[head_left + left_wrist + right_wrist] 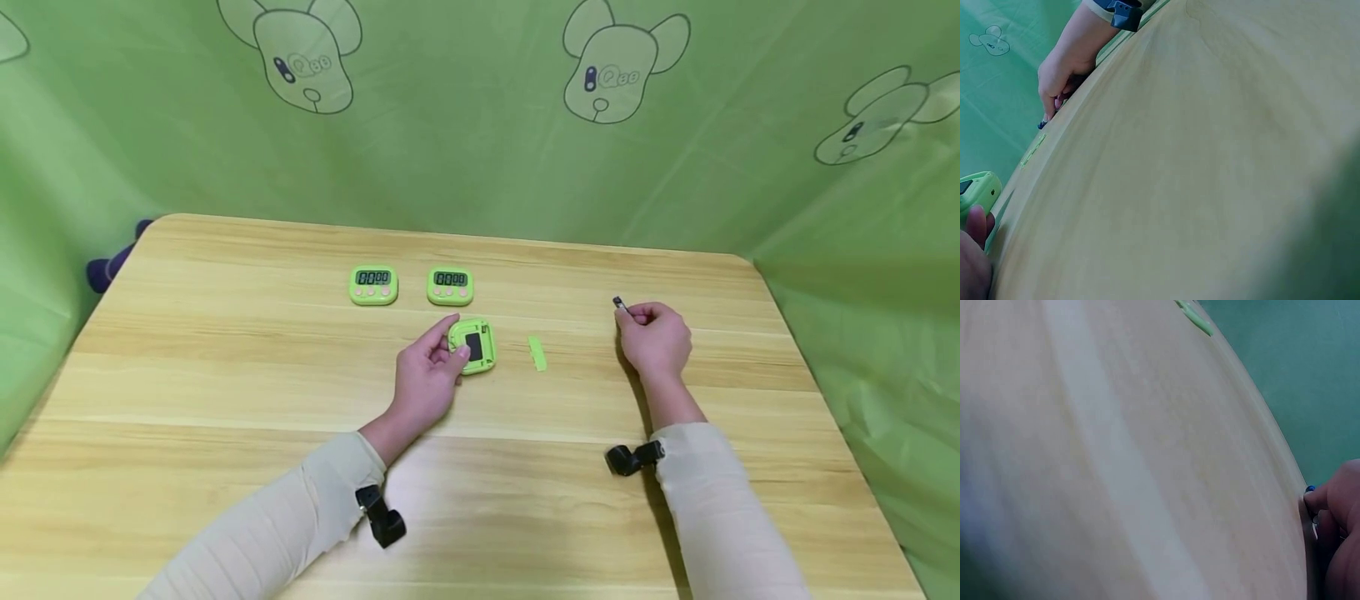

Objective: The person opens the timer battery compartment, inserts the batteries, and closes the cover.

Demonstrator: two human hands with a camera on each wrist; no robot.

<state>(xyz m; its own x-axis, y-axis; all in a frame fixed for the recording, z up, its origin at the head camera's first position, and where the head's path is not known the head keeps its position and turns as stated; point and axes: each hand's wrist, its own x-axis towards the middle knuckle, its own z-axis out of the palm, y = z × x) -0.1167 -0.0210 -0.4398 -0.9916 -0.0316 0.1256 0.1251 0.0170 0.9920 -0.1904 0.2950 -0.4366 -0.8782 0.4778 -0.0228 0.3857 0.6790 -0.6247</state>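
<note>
My left hand (426, 375) grips a green digital timer (456, 338) by its left side, thumb over its back face. The back is turned up, with a dark panel and an uncovered battery compartment (486, 343) along the right side. In the left wrist view, part of that timer (986, 190) shows at the left edge. Further right, my right hand (656, 340) pinches a small dark-and-silver battery (618, 303) low over the table, most of it hidden by the fingers. A light green battery cover (537, 353) lies on the table between the hands.
Two more green timers, one at left (373, 285) and one at right (450, 286), lie screens up beyond my left hand. The wooden table (525, 500) ends at a far edge before a green curtain (465, 125) with printed mouse-like heads.
</note>
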